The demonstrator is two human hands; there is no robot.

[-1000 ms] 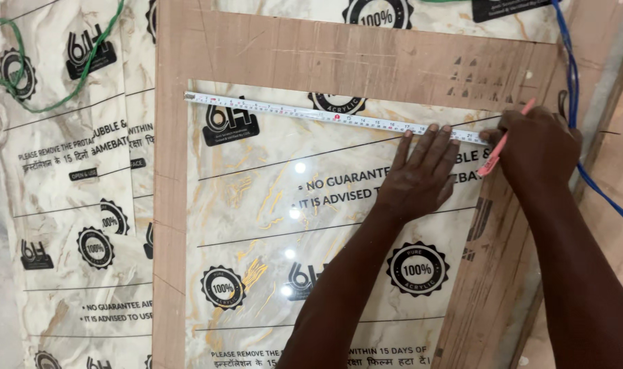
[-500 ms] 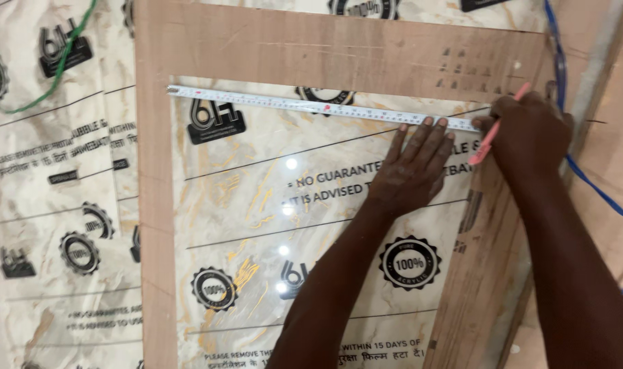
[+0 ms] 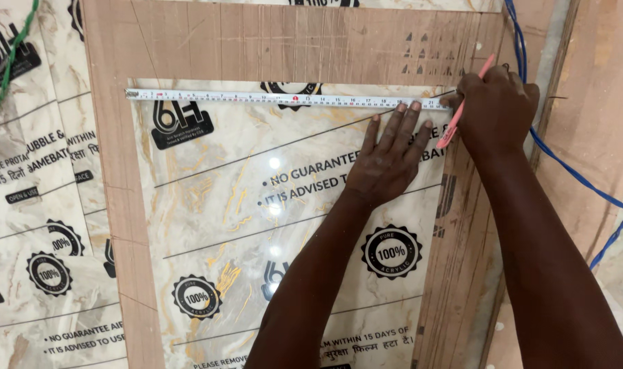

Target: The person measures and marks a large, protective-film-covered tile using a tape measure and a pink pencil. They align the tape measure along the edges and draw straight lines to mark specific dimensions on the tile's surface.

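Since the earlier frame my view has slid right, so the frame's left rail now sits further in; both hands have kept their places at the tape's far end.

Biggest first: the sheet [image 3: 243, 205], glossy marble-look with printed film, lies flat under everything. On it sits the wooden frame [image 3: 291, 41], its top rail wide and scored with pencil lines, its right rail running down beside my right arm. A blue cable [image 3: 564, 164] trails off to the right, a green cord [image 3: 14, 61] at the far left.

Now the tape [image 3: 284, 98]: stretched level just below the frame's top rail, starting at the left rail's inner edge and ending under my right hand.

My left hand [image 3: 390, 160] is spread flat, fingers fanned, fingertips touching the tape's lower edge near its right end. Forearm comes up from below, wrist straight.

My right hand [image 3: 499, 109] is closed around a red pencil [image 3: 458, 116], pinched between thumb and fingers, its lower end tilted down-left toward the tape end at the right rail. Whether the tip touches, I can't tell.

To do this well, I judge: hold the tape dead flat and parallel to the rail, no sag, left fingers firm so it can't creep. Keep the pencil steep and tight against the tape edge, and make one short, fine tick.
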